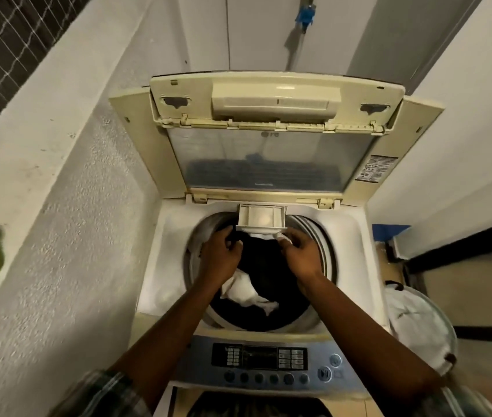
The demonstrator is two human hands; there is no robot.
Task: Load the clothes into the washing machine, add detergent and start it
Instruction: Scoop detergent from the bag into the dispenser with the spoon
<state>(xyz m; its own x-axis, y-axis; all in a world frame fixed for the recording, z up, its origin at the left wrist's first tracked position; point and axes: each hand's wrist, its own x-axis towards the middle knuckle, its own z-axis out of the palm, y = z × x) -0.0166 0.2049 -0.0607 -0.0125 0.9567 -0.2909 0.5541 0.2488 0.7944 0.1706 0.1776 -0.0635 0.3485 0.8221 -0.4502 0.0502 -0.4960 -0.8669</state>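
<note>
Washing machine [172, 251] standing open, clothes [265, 266] lying in its drum beneath both hands.
Left hand [220, 254] is gripping dark cloth, right hand [302, 254] pinching white; drawer [261, 218] beyond them is sitting open; detergent and start are apparently pending.

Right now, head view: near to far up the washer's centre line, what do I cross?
Control panel → white garment → detergent drawer → raised lid → blue fitting beyond the machine.
</note>
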